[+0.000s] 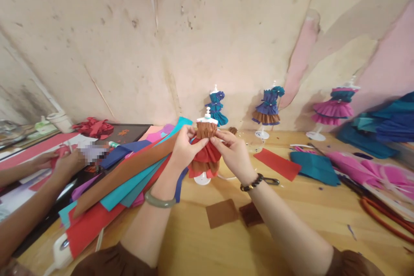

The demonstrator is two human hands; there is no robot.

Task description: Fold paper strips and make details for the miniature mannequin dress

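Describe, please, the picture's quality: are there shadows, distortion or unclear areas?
Head view: soft shadows on the wall beside the pink dress; apparent wide-angle stretching in the forearms; a pixelated patch at left; fingers at the red dress fairly clear.

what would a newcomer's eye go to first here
Probably the miniature dress at the centre, brown above and red below, pinched at its waist by the left hand and right hand. Behind it and off to the right, three more dressed mini mannequins stand along the blotchy wall. At left, long colourful strips fan out.
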